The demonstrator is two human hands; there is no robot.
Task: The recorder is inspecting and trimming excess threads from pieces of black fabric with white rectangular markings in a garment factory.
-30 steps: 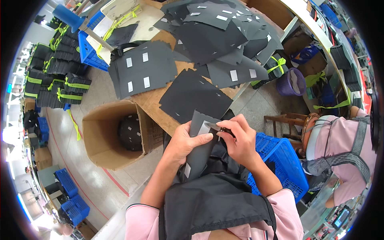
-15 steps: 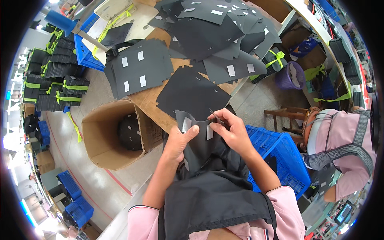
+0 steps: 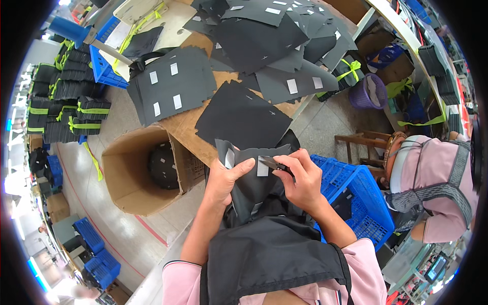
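Note:
A black fabric panel (image 3: 246,184) with white rectangular patches hangs over my lap, its upper edge curled. My left hand (image 3: 223,182) is closed on the panel's left side, thumb lying across the front beside one white patch. In my right hand (image 3: 301,178) are small dark thread snips (image 3: 273,163), their tip against the white patch (image 3: 263,166) at the panel's right. Just beyond, another black panel (image 3: 243,116) lies flat at the table's near edge. A stack of patched panels (image 3: 173,85) rests to its left, and a loose heap of panels (image 3: 259,43) lies farther back.
An open cardboard box (image 3: 129,175) with dark pieces inside stands at my left. At my right is a blue plastic crate (image 3: 351,195), and beyond it a wooden stool (image 3: 361,145) and a person in pink (image 3: 442,188). Tied black bundles (image 3: 68,101) are piled far left.
My right hand has shifted slightly right and nearer me. The snips' tip has moved from the panel's top edge down onto the white patch. My left hand keeps its hold.

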